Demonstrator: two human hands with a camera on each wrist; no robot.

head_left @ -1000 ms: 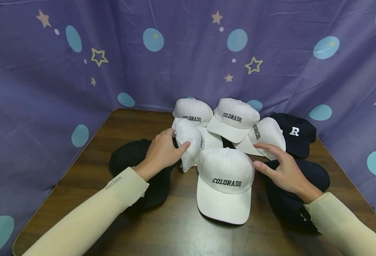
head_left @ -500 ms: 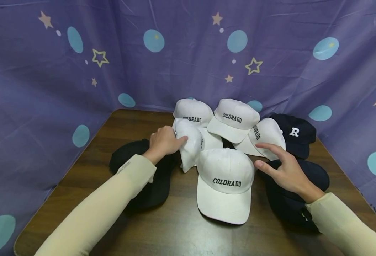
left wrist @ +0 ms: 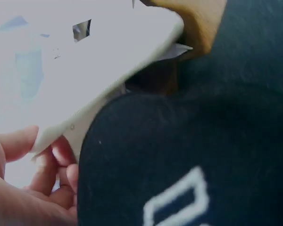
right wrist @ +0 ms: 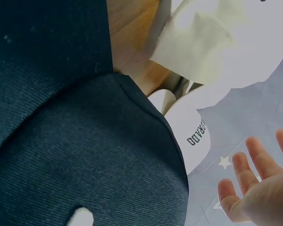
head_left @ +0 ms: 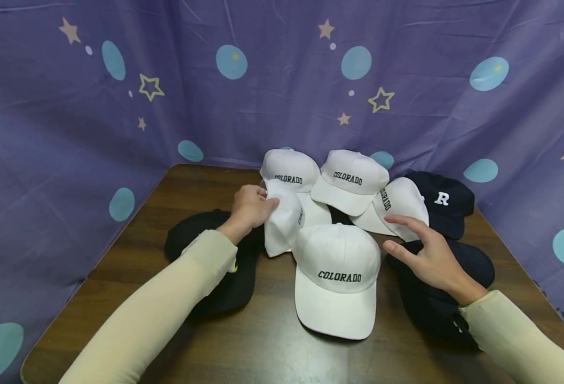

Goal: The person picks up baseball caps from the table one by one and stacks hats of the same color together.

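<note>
My left hand (head_left: 251, 207) pinches the edge of a sideways-turned white cap (head_left: 280, 224). In the left wrist view the thumb (left wrist: 19, 141) lies on top of that edge and the other fingers curl beneath it. Just below this hand sits a black cap (head_left: 233, 290), partly covered by the sleeve. Over a navy cap (head_left: 471, 261) my right hand (head_left: 430, 258) hovers with fingers spread, holding nothing; in the right wrist view its fingers are extended. Between the hands, a white COLORADO cap (head_left: 336, 261) faces me and touches the pinched one.
Behind them, two white COLORADO caps stand against the curtain, one at left (head_left: 288, 165) and one in the middle (head_left: 351, 178). Further right are another white cap (head_left: 399, 205) and a navy cap with an R (head_left: 442, 202). All rest on a brown wooden table (head_left: 166, 354); the purple curtain (head_left: 282, 106) hangs behind.
My left hand has shifted slightly forward and taken hold of the sideways white cap's edge, which has tilted a little. The front white cap has moved slightly. My right hand stays nearly still.
</note>
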